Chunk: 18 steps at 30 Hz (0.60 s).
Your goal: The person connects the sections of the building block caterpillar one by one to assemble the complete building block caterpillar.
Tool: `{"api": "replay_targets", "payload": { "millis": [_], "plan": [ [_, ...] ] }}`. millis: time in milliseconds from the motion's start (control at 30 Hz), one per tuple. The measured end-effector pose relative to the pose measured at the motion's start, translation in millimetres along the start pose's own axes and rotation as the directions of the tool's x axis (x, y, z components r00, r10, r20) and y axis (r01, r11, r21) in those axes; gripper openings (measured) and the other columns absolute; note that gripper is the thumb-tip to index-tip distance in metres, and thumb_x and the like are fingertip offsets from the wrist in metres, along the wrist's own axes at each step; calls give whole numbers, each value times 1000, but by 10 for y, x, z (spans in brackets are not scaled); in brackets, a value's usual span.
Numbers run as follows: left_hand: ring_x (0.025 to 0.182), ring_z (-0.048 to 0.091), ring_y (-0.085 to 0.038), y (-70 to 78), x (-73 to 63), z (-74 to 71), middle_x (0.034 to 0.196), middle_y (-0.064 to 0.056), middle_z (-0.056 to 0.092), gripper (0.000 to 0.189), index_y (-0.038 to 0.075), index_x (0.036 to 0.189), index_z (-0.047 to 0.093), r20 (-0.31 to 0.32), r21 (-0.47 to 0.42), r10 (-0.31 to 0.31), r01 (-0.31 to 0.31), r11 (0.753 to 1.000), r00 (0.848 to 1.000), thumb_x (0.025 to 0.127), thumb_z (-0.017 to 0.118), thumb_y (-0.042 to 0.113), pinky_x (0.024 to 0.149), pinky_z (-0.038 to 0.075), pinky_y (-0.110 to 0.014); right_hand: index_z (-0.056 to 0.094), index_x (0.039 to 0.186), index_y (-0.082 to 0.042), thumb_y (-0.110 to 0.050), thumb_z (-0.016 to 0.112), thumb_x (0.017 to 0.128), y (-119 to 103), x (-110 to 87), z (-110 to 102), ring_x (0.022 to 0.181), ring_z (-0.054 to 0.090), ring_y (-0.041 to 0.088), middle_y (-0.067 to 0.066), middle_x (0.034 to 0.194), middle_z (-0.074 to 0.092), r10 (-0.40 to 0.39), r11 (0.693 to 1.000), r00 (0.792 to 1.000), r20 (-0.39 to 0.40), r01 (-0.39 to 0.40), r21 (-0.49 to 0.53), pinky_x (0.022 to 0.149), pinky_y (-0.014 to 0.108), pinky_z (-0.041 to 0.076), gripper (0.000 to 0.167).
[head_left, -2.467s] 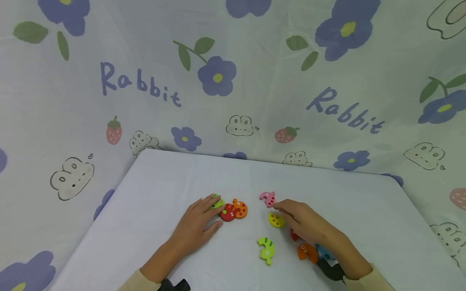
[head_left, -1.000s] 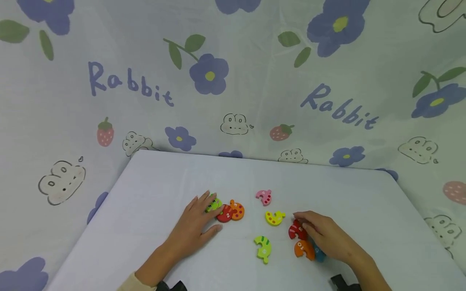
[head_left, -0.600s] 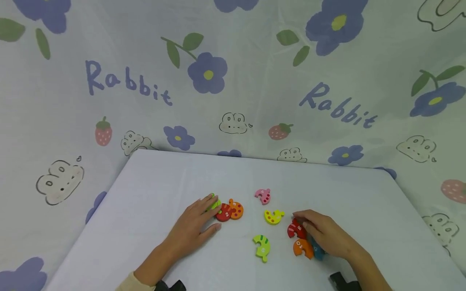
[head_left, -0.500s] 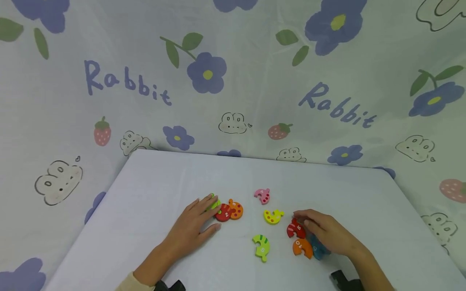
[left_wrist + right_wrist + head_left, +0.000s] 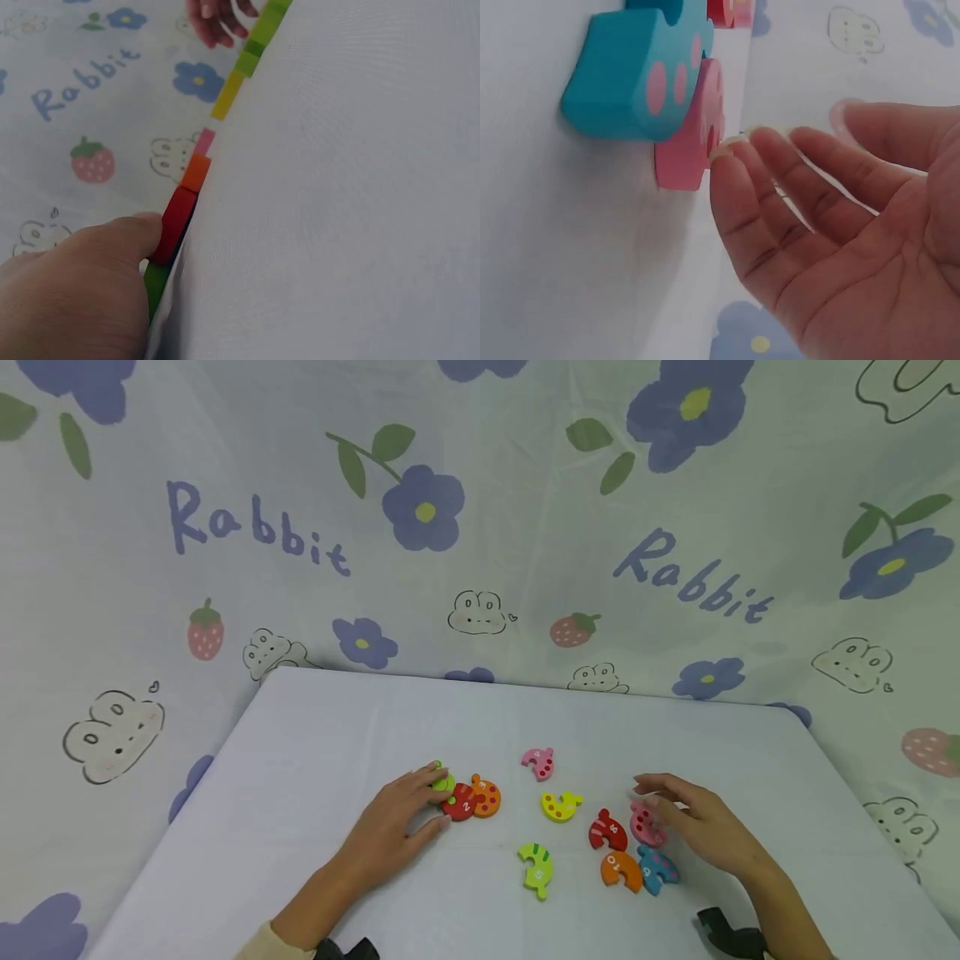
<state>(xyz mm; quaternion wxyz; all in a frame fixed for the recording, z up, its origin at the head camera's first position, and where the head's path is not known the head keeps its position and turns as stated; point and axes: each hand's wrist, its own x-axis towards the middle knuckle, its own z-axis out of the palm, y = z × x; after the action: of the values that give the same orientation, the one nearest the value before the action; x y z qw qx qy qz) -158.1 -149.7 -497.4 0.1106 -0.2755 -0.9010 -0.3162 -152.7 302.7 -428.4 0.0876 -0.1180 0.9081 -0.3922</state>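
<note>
In the head view, my left hand [image 5: 390, 827] rests its fingers over a green puzzle piece [image 5: 444, 781]. Its thumb touches the side of a red piece numbered 2 [image 5: 459, 803], seen closer in the left wrist view. An orange spotted piece [image 5: 487, 796] adjoins the red one. My right hand [image 5: 701, 822] hovers beside a pink spotted piece [image 5: 647, 825], its fingers loosely bent. In the right wrist view, nothing is held between these fingers; the fingertips lie close to the pink piece [image 5: 206, 141] only in appearance there, and contact is unclear.
Around the right hand lie a striped red piece [image 5: 607, 831], an orange piece [image 5: 621, 870] and a blue piece [image 5: 658, 870]. Further left are a small pink piece [image 5: 538, 764], a yellow piece [image 5: 560, 807] and a striped green piece [image 5: 536, 870]. A printed cloth [image 5: 480, 552] hangs behind the white table [image 5: 360, 718].
My right hand has moved right and away from the red and blue pieces, uncovering the pink spotted piece. The left fingers have drawn in slightly, and the thumb now meets the red piece.
</note>
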Motion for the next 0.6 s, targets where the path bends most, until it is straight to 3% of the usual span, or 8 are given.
{"api": "replay_targets", "payload": {
  "millis": [100,333,600],
  "plan": [
    [147,44,-20,2,4,10,151,1,57,29,19,120,72,-11,-14,-14,14,1000,1000,93,81,24,118,38,-51,58,144,-7,-21,60,108,34,11,13,115,66,27,8,132,67,19,995,1000,-4,-19,-94,89,24,57,39],
    [147,45,-20,5,22,8,150,1,59,26,20,114,71,-21,-38,-18,17,999,1000,91,84,23,117,40,-53,63,137,-7,-20,78,96,85,46,81,104,63,20,2,116,65,42,978,998,41,-33,-205,84,27,59,46],
    [147,45,-19,-15,16,19,150,3,58,29,21,113,69,-15,-33,-25,25,999,1000,89,86,25,117,39,-52,68,118,-5,-19,75,97,83,81,123,86,59,16,0,98,64,143,956,989,-21,-144,-258,72,24,59,26]
  ]
}}
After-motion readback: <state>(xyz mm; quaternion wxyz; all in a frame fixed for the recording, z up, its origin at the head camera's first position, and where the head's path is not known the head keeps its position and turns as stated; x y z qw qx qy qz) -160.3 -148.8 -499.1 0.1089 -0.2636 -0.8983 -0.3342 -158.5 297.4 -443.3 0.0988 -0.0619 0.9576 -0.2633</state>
